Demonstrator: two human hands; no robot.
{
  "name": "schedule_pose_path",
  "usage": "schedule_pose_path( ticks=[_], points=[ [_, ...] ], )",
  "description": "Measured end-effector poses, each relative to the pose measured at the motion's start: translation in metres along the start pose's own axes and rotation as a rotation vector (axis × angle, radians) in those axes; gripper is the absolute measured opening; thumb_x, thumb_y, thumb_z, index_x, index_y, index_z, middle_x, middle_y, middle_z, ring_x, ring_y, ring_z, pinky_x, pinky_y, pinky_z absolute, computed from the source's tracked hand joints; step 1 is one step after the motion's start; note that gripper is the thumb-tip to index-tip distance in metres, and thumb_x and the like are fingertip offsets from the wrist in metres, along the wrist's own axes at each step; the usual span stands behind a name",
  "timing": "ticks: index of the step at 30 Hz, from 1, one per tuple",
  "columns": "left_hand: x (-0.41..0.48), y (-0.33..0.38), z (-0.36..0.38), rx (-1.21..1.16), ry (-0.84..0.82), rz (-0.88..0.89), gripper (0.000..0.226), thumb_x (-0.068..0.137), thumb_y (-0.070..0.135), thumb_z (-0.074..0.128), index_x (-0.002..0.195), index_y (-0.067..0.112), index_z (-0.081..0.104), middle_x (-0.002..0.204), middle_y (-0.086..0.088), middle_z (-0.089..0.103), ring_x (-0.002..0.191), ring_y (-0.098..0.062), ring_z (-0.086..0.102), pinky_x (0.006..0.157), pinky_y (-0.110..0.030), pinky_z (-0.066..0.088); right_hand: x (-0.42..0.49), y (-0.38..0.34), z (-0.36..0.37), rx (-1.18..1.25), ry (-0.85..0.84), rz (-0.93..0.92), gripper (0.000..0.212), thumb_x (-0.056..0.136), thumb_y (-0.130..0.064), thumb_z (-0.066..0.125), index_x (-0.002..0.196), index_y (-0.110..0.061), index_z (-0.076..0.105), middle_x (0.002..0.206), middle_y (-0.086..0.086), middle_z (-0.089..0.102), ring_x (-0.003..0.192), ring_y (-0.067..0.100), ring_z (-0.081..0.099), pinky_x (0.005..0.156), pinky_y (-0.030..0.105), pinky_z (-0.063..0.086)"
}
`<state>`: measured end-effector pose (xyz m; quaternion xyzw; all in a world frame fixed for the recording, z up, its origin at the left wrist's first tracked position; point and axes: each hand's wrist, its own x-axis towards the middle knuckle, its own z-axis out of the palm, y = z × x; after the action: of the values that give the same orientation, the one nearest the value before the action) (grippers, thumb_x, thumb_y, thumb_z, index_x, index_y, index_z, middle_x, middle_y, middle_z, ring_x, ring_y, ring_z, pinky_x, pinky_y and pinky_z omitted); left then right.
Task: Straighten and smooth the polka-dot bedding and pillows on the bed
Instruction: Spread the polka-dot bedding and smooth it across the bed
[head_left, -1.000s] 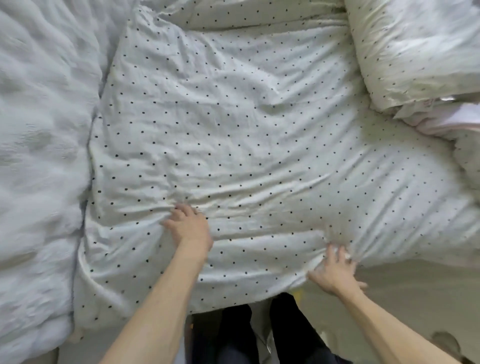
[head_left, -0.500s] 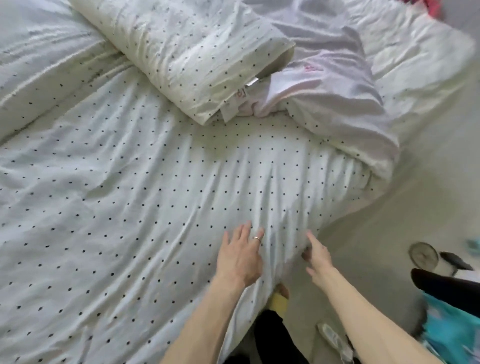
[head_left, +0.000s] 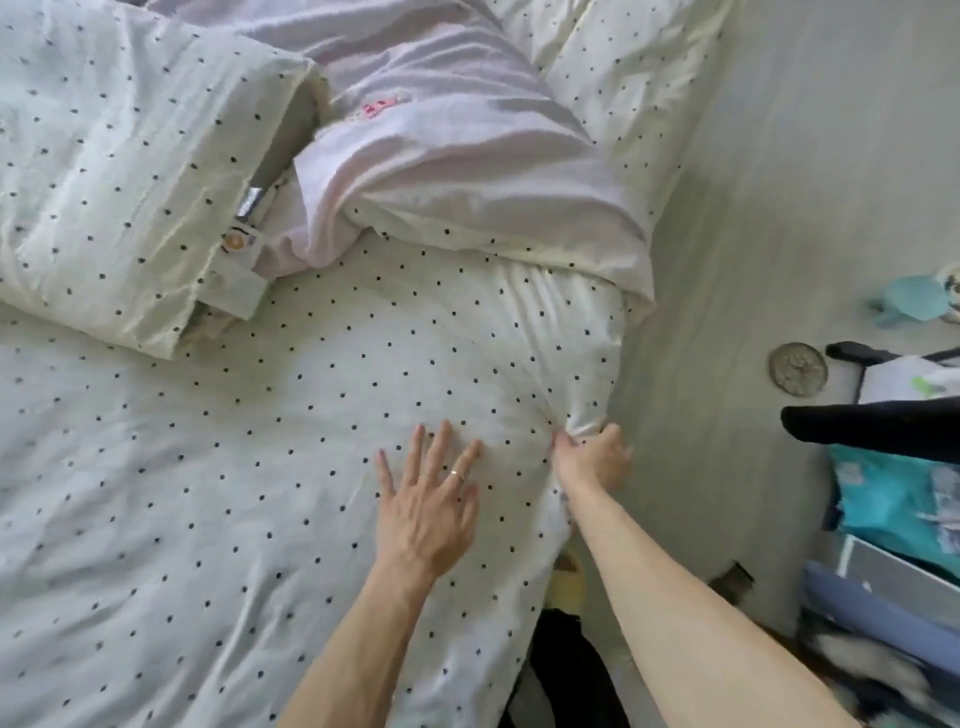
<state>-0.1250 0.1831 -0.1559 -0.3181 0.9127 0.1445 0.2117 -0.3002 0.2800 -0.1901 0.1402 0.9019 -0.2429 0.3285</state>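
Beside the left hand (head_left: 423, 506), on its outer side, the right hand (head_left: 592, 460) pinches a bunched fold of the polka-dot cover (head_left: 260, 441) at the cover's outer edge, with fingers and thumb curled round the cloth. Creases fan out from that grip across the surface. The left hand lies flat on the cover with fingers straight and spread and a ring (head_left: 453, 473) on one finger; it holds nothing. The step in hand, as judged, is tensioning this corner while anchoring the panel. To do it well, press down with the flat palm so the cover cannot slide, then draw the gripped fold outward and down over the edge with a steady pull, not a jerk. Release only once the fan of creases has flattened. Then sweep the flat hand away from the wrist, toward the pillows, to chase out the lesser ripples. The cover is cream-white with small dark dots and looks thin and soft. It lies under both hands and runs far to the left of them, lightly rumpled throughout. Ahead of the left fingertips, a polka-dot pillow (head_left: 114, 171) lies with its open end and labels (head_left: 241, 244) showing. Ahead of the right hand, a pale pink cloth (head_left: 441, 140) is draped over a second polka-dot pillow (head_left: 597, 67). Both pillows appear to need squaring.
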Motion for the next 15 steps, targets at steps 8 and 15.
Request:
schedule_pose_path(
  ticks=[8,15],
  points=[
    [0.031,-0.078,0.015,0.002,-0.020,-0.004,0.058,0.098,0.065,0.009,0.147,0.058,-0.021,0.160,0.018,-0.032,0.148,-0.017,-0.031,0.113,-0.074,0.000,-0.022,0.049,0.076,-0.563,-0.107,-0.906,0.072,0.095,-0.079,0.020,0.157,-0.054,-0.005,0.167,-0.009,-0.026,0.156,0.024,-0.020,0.115,0.076,0.002],
    [0.039,-0.060,0.009,0.001,-0.093,-0.070,0.065,0.096,0.054,0.028,0.154,0.049,-0.001,0.166,0.012,-0.012,0.153,-0.023,-0.014,0.107,-0.081,0.009,-0.037,0.042,0.067,-0.326,0.112,-0.661,0.096,0.086,-0.060,0.052,0.163,-0.022,0.010,0.169,0.011,-0.016,0.155,0.039,-0.011,0.116,0.074,0.005]
  ],
)
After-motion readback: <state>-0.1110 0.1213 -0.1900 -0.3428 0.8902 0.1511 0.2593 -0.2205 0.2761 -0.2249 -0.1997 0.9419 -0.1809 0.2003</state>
